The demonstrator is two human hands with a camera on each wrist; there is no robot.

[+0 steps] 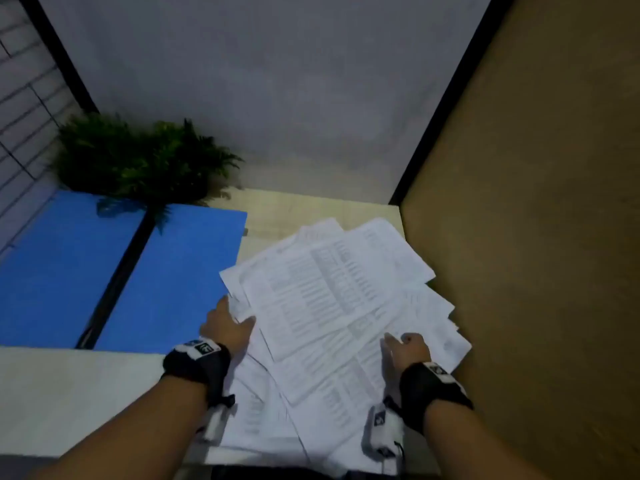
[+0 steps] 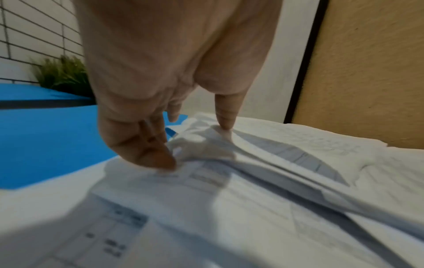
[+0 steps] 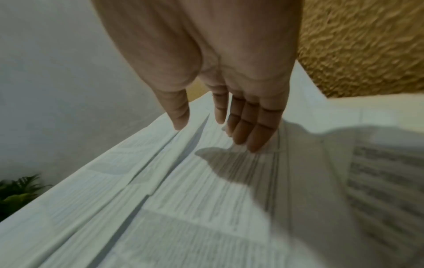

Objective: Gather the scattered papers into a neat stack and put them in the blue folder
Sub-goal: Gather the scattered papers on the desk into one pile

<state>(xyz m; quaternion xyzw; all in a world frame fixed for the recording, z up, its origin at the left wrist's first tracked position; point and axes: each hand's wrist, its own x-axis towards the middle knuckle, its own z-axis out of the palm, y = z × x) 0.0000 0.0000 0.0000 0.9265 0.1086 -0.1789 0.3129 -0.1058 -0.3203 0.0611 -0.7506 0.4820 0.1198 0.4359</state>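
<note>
Several printed white papers (image 1: 329, 299) lie fanned and overlapping on the table's right part. The blue folder (image 1: 166, 282) lies open and flat to their left, a dark spine down its middle. My left hand (image 1: 235, 317) is at the pile's left edge, next to the folder. In the left wrist view its fingers (image 2: 160, 157) and thumb point down onto the papers (image 2: 275, 181), and a sheet's edge is rucked up between them. My right hand (image 1: 401, 342) rests on the pile's near right part; its straight fingertips (image 3: 252, 145) touch the papers (image 3: 183, 199).
A green potted plant (image 1: 138, 161) stands at the back left, its fronds hanging over the folder's far edge. A brown textured panel (image 1: 536, 237) walls the right side close to the papers. A grey wall closes the back. Pale table (image 1: 69, 382) shows at the near left.
</note>
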